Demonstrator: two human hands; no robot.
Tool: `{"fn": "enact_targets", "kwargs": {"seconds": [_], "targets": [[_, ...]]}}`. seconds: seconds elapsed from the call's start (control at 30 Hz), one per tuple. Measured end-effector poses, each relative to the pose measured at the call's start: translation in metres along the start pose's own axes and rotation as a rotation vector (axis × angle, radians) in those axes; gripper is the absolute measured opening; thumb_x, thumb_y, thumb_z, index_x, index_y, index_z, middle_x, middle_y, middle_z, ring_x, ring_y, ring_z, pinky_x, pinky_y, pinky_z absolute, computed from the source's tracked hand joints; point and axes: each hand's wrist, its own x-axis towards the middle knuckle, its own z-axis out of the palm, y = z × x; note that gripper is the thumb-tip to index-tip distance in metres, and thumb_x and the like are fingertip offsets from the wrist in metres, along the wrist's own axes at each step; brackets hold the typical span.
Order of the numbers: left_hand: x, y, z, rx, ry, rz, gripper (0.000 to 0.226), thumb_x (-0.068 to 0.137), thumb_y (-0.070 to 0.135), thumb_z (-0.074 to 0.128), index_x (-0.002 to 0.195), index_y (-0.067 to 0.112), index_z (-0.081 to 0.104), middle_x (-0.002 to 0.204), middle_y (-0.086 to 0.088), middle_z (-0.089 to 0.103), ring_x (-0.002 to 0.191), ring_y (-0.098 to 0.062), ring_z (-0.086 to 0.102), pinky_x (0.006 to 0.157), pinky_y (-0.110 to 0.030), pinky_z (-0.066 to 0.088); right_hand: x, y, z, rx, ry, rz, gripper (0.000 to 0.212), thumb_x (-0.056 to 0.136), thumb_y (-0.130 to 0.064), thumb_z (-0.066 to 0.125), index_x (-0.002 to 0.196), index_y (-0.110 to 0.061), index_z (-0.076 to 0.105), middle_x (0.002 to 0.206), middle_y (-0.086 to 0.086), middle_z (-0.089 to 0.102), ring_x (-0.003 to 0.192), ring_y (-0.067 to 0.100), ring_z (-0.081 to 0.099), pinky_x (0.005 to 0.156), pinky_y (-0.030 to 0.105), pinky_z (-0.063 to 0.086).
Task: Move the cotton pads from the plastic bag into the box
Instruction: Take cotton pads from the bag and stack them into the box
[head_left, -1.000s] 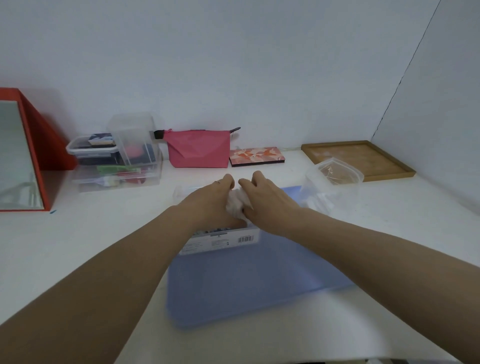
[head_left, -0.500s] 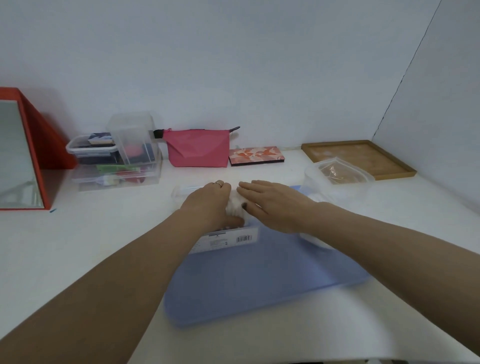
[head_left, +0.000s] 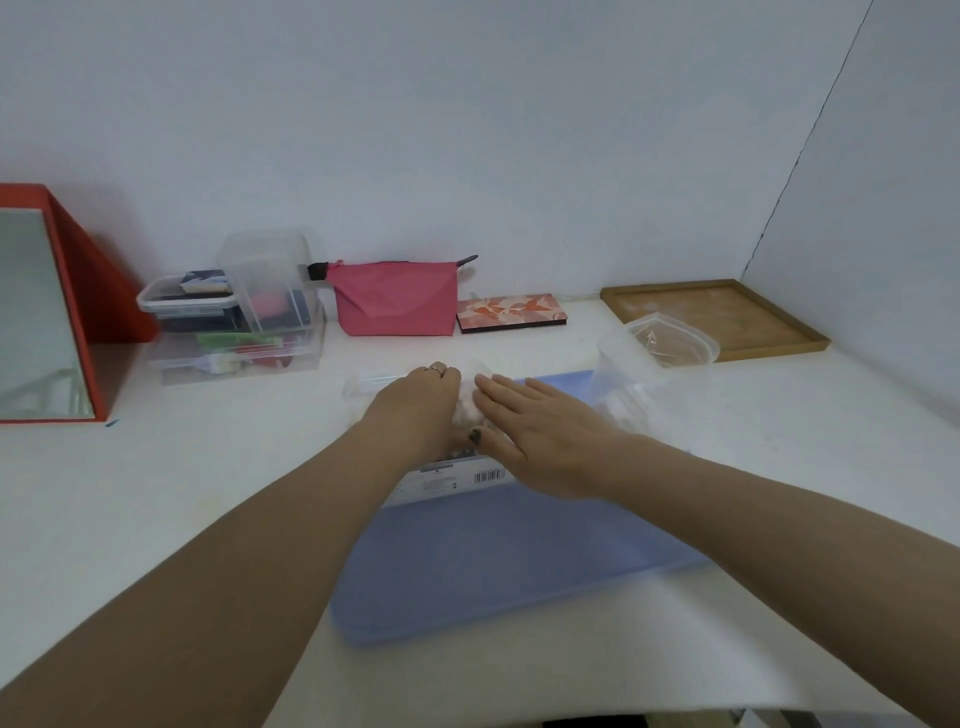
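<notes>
Your left hand (head_left: 415, 405) curled over the cotton pads (head_left: 465, 402) in the box (head_left: 447, 480) mid-desk, your right hand (head_left: 540, 436) lay flat beside them. The plastic bag (head_left: 639, 384) sat toward the desk's right edge, nearer your right hand.

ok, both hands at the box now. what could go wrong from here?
1. The left hand hides the pads and most of the clear box, so whether they sit fully inside cannot be told; some may spill onto the blue mat.
2. The right hand lies flat, fingers straight, with no grip; pulling away could drag pads out.
3. The open bag stands close by the right forearm and could be knocked over.
</notes>
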Motion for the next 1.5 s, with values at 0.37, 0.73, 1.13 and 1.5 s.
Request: {"fn": "enact_targets", "kwargs": {"seconds": [0.37,0.73,1.13,1.5], "targets": [[-0.001,0.002,0.0,0.058,-0.028,0.017,0.05,0.091,0.04,0.059,0.128,0.01,0.043,0.126,-0.005,0.05,0.114,-0.022,0.051,0.088,-0.033,0.047,0.001,-0.011,0.007,0.051,0.053,-0.028,0.07,0.102,-0.054,0.013,0.159,-0.014,0.006,0.166,0.0,0.006,0.152,0.011,0.003,0.124,0.036,0.003],[0.013,0.009,-0.023,-0.177,-0.125,-0.007,0.089,0.078,0.068,0.065,0.141,0.011,0.039,0.142,-0.008,0.051,0.123,-0.027,0.053,0.102,-0.043,0.045,-0.015,0.01,-0.072,0.271,0.482,0.001,0.036,0.099,-0.03,0.045,0.13,-0.014,0.057,0.124,0.004,0.059,0.111,0.023,0.056,0.094,0.04,0.046],[0.017,0.073,-0.062,-0.475,-0.311,0.139,0.121,0.066,0.056,0.085,0.157,0.025,0.012,0.16,0.008,0.028,0.143,-0.014,0.034,0.111,-0.033,0.036,-0.049,0.083,-0.12,0.296,-0.291,0.403,0.02,0.085,-0.009,0.06,0.097,-0.014,0.075,0.098,0.006,0.074,0.089,0.022,0.07,0.085,0.03,0.056],[0.0,0.12,-0.036,-0.455,-0.238,0.18,0.05,0.088,0.045,0.069,0.129,0.023,0.049,0.112,0.005,0.058,0.103,-0.014,0.056,0.09,-0.03,0.047,-0.058,0.073,-0.115,0.384,-0.566,0.45,0.018,0.095,-0.023,0.059,0.111,-0.017,0.066,0.115,0.005,0.065,0.105,0.024,0.065,0.092,0.034,0.055]]}}
